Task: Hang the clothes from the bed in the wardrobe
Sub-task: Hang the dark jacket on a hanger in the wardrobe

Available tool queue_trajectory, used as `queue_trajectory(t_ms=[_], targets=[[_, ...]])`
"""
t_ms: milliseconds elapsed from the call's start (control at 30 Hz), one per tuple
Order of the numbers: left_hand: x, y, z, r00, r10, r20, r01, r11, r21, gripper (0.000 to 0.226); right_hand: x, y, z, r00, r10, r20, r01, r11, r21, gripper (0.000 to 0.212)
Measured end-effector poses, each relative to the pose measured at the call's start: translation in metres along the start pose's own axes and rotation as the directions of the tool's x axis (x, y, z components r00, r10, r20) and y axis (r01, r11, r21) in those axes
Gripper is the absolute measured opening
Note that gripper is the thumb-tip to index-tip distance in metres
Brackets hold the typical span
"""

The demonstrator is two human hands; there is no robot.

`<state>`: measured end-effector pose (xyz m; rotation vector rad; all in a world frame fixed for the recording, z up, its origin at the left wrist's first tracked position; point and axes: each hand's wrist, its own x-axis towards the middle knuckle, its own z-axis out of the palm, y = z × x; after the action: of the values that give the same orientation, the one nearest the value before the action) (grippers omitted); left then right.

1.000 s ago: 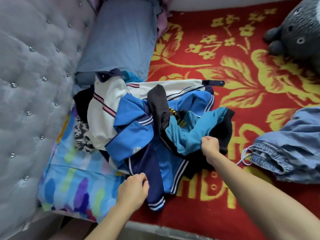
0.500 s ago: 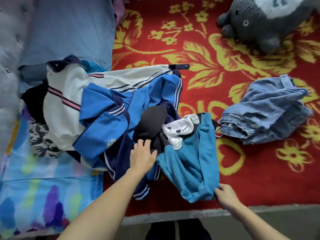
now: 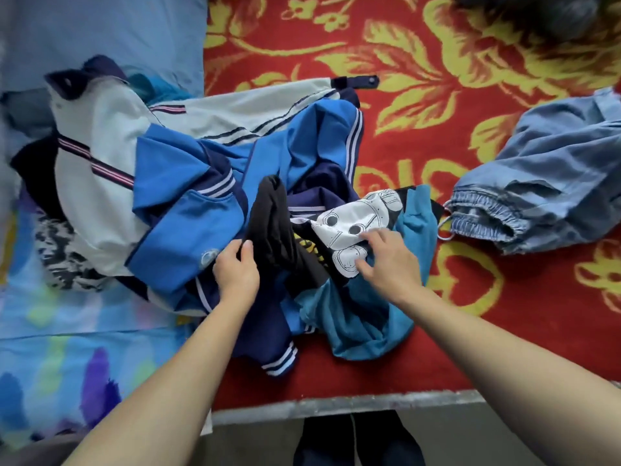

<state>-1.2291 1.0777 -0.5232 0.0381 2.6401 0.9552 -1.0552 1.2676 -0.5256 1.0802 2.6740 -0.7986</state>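
Observation:
A heap of clothes lies on the bed: a white jacket with striped trim [image 3: 100, 183], a blue and navy sports jacket [image 3: 188, 183], a black garment [image 3: 272, 223] with a white cartoon print [image 3: 356, 216], and a teal garment [image 3: 356, 324]. My left hand [image 3: 237, 269] pinches the edge of the black garment beside the blue jacket. My right hand [image 3: 389, 260] rests with spread fingers on the white cartoon print. Denim trousers [image 3: 544, 183] lie apart to the right.
A red blanket with yellow flowers [image 3: 470, 314] covers the bed. A blue pillow [image 3: 100, 31] lies at the top left, a colourful sheet [image 3: 67, 331] at the left. A grey plush toy [image 3: 544, 15] sits at the top right. The bed's front edge [image 3: 336, 403] runs below.
My right hand left the teal garment's lower edge and moved up onto the white cartoon print. My left hand shifted slightly left onto the black garment's edge. The view moved closer.

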Motion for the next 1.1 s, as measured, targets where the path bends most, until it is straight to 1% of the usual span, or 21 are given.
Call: queue_trajectory(t_ms=[67,100,200,267,300,333,400,433,500,533,600,633,700,733,767,800,867,900,967,1033,1100], targets=[[-0.006,-0.022,-0.027,0.995,-0.004,-0.097,0.006,1.0,0.013,0.026,0.024,-0.021,0.008,0.991,-0.102,0.086,0.109,0.99,-0.089,0.061],[-0.01,-0.032,-0.04,0.99,-0.028,-0.141,0.028,1.0,-0.005,0.025,0.033,-0.027,0.014,0.982,-0.117,0.146,0.14,0.977,-0.162,0.058],[-0.027,-0.054,-0.067,0.914,-0.278,-0.294,0.257,0.96,-0.108,0.02,0.042,-0.036,0.024,0.968,-0.015,0.252,0.089,0.954,-0.285,0.023],[-0.042,-0.065,-0.065,0.858,-0.432,-0.279,0.395,0.901,-0.18,0.022,0.039,-0.028,0.026,0.96,0.103,0.261,-0.059,0.984,-0.171,0.021],[-0.051,-0.065,-0.058,0.861,-0.465,-0.208,0.421,0.879,-0.223,0.029,0.037,-0.022,0.026,0.955,0.156,0.251,-0.136,0.986,-0.097,0.022],[-0.062,-0.063,-0.049,0.877,-0.467,-0.112,0.424,0.863,-0.276,0.044,0.035,-0.017,0.023,0.951,0.197,0.238,-0.193,0.98,-0.039,0.023],[-0.081,-0.051,-0.031,0.906,-0.423,0.015,0.402,0.85,-0.341,0.081,0.031,-0.008,0.014,0.947,0.247,0.207,-0.259,0.965,0.034,0.026],[-0.084,-0.042,-0.024,0.92,-0.391,0.024,0.377,0.864,-0.333,0.091,0.031,-0.005,0.009,0.947,0.261,0.187,-0.276,0.959,0.062,0.027],[-0.073,-0.03,-0.014,0.935,-0.352,-0.054,0.325,0.906,-0.27,0.097,0.032,0.002,-0.008,0.949,0.288,0.132,-0.304,0.945,0.121,0.029],[-0.061,-0.026,-0.012,0.935,-0.342,-0.091,0.315,0.921,-0.228,0.091,0.035,0.005,-0.016,0.95,0.297,0.099,-0.309,0.941,0.136,0.027],[-0.033,-0.027,-0.015,0.945,-0.312,-0.101,0.299,0.946,-0.125,0.052,0.039,0.01,-0.029,0.957,0.289,-0.007,-0.287,0.954,0.087,0.018],[-0.022,-0.025,-0.019,0.953,-0.294,-0.076,0.287,0.954,-0.091,0.031,0.039,0.01,-0.032,0.965,0.249,-0.077,-0.246,0.968,0.048,0.018],[-0.007,-0.022,-0.03,0.97,-0.236,-0.057,0.224,0.961,-0.165,0.016,0.03,-0.002,-0.029,0.98,0.081,-0.179,-0.072,0.996,0.058,0.019],[-0.003,-0.015,-0.037,0.979,-0.193,-0.066,0.174,0.958,-0.226,0.017,0.021,-0.013,-0.021,0.987,-0.003,-0.163,0.021,0.994,0.109,0.016],[-0.001,-0.006,-0.044,0.984,-0.154,-0.085,0.127,0.956,-0.264,0.022,0.01,-0.029,-0.011,0.994,-0.071,-0.079,0.083,0.984,0.155,0.016],[-0.001,0.002,-0.051,0.988,-0.112,-0.104,0.078,0.955,-0.285,0.029,-0.001,-0.046,0.003,0.991,-0.126,0.052,0.116,0.98,0.164,0.025],[-0.001,0.018,-0.069,0.992,-0.024,-0.126,-0.017,0.947,-0.32,0.035,-0.018,-0.074,0.03,0.947,-0.151,0.284,0.123,0.986,0.114,0.048],[0.0,0.024,-0.079,0.992,0.015,-0.123,-0.058,0.934,-0.353,0.033,-0.021,-0.081,0.043,0.938,-0.111,0.329,0.085,0.992,0.094,0.049],[0.002,0.034,-0.1,0.993,0.075,-0.096,-0.109,0.898,-0.426,0.022,-0.017,-0.085,0.055,0.945,-0.007,0.326,-0.036,0.991,0.126,0.032],[0.004,0.04,-0.122,0.993,0.098,-0.072,-0.12,0.871,-0.476,0.017,-0.011,-0.082,0.049,0.945,0.037,0.324,-0.134,0.95,0.283,0.013],[0.007,0.042,-0.142,0.991,0.097,-0.089,-0.128,0.86,-0.495,0.024,-0.006,-0.079,0.023,0.95,0.043,0.31,-0.19,0.866,0.462,0.011]])
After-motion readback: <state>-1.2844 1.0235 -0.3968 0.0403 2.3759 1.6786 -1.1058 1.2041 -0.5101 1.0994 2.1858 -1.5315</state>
